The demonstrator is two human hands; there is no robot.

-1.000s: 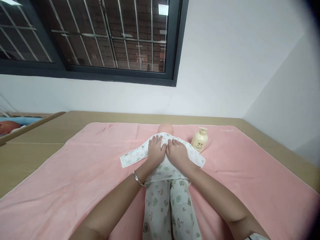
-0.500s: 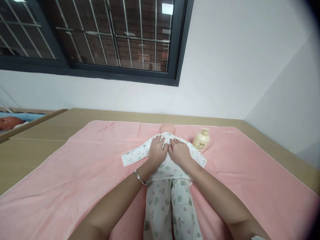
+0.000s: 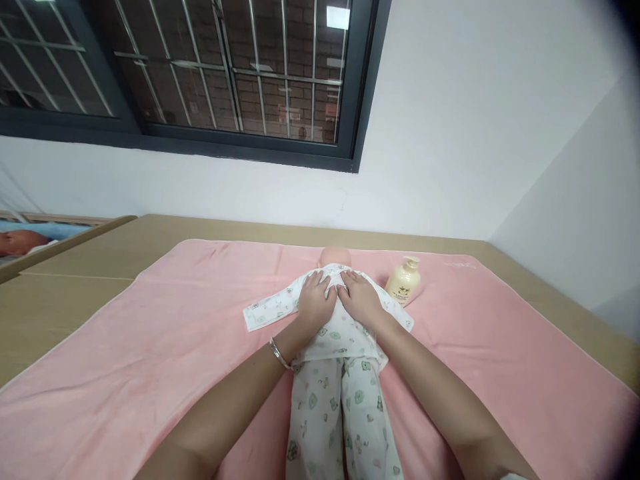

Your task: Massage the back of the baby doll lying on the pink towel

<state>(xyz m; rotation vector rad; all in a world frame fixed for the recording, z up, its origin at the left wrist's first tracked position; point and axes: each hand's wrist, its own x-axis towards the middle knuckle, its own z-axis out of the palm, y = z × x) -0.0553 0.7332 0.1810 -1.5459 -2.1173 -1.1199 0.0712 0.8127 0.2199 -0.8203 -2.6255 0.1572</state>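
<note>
- Flat and ungripping, left hand [image 3: 317, 301] and right hand [image 3: 361, 300], two in all, lie palms down on the upper body of one doll [image 3: 342, 345].
- Two arms [image 3: 220, 413] stretch forward, converging; one bangle [image 3: 279, 354] rings the left wrist.
- One pink towel [image 3: 150, 347] beneath the doll.
- One bottle [image 3: 403, 281] near the right hand.

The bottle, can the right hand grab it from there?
Probably yes: the right hand lies on the shirt, and the bottle is close by on its right. Only a sleeve seems to lie between them; nothing covers the pump.
</note>
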